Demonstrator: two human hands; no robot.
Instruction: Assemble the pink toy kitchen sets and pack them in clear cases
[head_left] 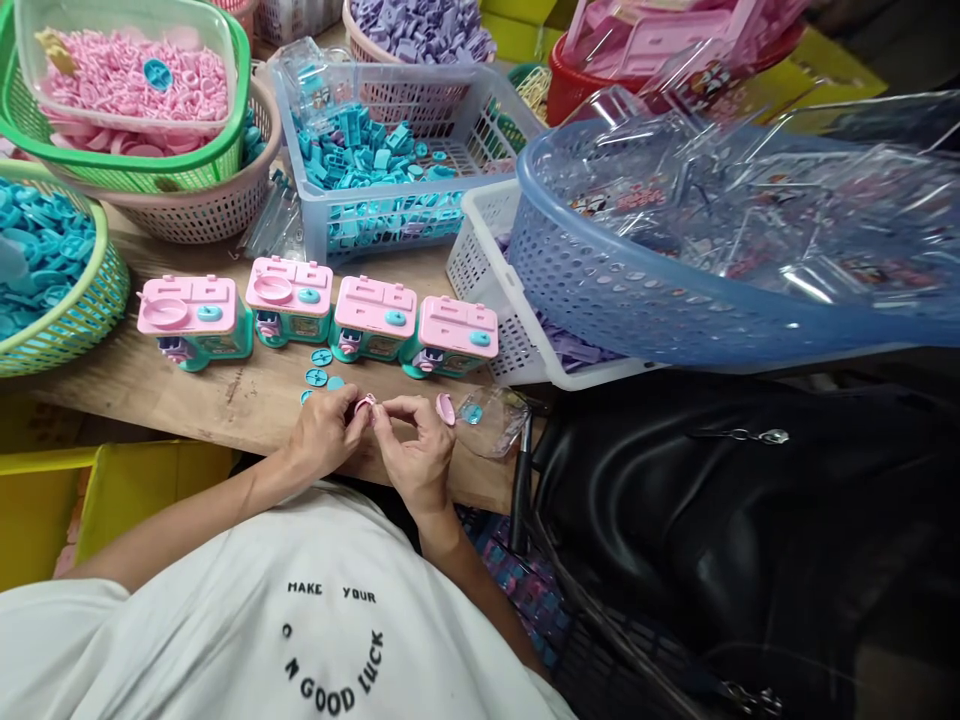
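Inspector: While the left hand (pixel 324 432) and right hand (pixel 416 450) meet, fingers pinch one small pink part (pixel 367 404) at the wooden bench (pixel 225 395) edge.

Clerk: Surroundings?

Inspector: Four pink toy stoves (pixel 315 315) in a row; crowded baskets (pixel 409 170) behind; black bag (pixel 735 520) at the right.

Only one view: head cam, looking fwd and steeply down over the wearer's white shirt (pixel 300 620) at the wooden table (pixel 247 395). It's sitting close above the near table edge, taking in baskets (pixel 675 290) at the far side; edges are bending, wide lens.
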